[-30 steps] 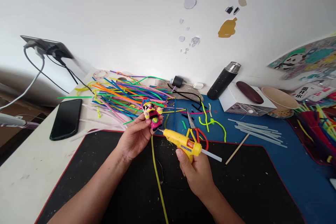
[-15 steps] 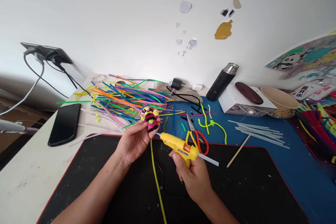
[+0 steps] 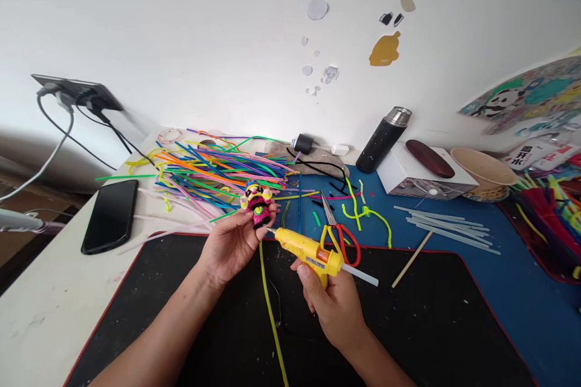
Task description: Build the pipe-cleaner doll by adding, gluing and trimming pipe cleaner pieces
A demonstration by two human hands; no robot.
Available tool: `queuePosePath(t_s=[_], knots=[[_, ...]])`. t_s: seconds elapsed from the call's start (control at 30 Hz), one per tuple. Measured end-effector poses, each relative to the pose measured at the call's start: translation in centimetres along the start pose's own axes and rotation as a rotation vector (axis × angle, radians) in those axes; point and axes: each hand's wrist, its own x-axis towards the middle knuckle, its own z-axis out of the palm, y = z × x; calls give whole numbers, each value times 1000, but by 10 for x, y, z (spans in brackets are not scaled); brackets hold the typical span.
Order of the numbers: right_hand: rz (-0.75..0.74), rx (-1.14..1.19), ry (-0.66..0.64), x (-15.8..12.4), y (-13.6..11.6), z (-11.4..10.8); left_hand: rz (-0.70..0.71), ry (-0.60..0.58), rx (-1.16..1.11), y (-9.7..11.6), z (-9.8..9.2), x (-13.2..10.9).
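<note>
A small figurine (image 3: 258, 202) in pink, yellow, black and blue, apparently made of pipe cleaners, is held upright by the fingers of my left hand (image 3: 231, 245). My right hand (image 3: 329, 296) grips the handle of a yellow glue gun (image 3: 304, 248), with a clear glue stick (image 3: 361, 275) jutting from its rear. The gun's nozzle points left at the figurine's base, close to my left fingertips; whether it touches cannot be made out. A yellow-green pipe cleaner (image 3: 271, 308) runs down from under my left hand across the black mat (image 3: 218, 338).
Scissors (image 3: 333, 224) lie behind the glue gun. A heap of coloured pipe cleaners (image 3: 222, 166) spreads behind the figurine. Left is a phone (image 3: 110, 216); right are glue sticks (image 3: 447, 227) and a wooden stick (image 3: 411, 260). A black flask (image 3: 384, 140) stands beside a white box (image 3: 422, 175).
The glue gun's nozzle has shifted very slightly left toward the figurine's base. Both hands keep their holds, and the whole view has moved a little.
</note>
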Motion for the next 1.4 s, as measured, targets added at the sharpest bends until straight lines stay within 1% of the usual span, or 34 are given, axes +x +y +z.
queuePosePath(t_s=[0.17, 0.37, 0.43, 0.5, 0.63, 0.7, 0.77, 0.87, 0.93, 1.07, 1.23, 1.4], knots=[[10, 8, 8, -2, 2, -3, 21, -6, 15, 0, 2, -1], [43, 12, 4, -2, -2, -5, 1, -19, 38, -1, 4, -2], [50, 21, 12, -1, -3, -5, 18, -3, 35, -1, 4, -2], [61, 45, 39, -1, -4, -5, 70, 33, 6, 3, 6, -1], [115, 183, 106, 1, -5, -11, 222, 121, -80, 17, 8, 0], [167, 309, 154, 2, -5, -18, 258, 142, -100, 23, 8, 1], [217, 448, 230, 5, -3, -26, 291, 153, -106, 26, 8, 1], [266, 608, 323, 8, 0, -39, 269, 153, -95, 23, 10, 0], [289, 657, 360, 8, 3, -47, 234, 154, -88, 19, 10, -1], [323, 626, 400, 5, 8, -60, 213, 135, -59, 11, 9, -1], [401, 541, 405, -1, 12, -78, 162, 84, 19, 3, 5, 1], [463, 559, 395, -1, 15, -93, 136, 74, 59, 0, 5, 1]])
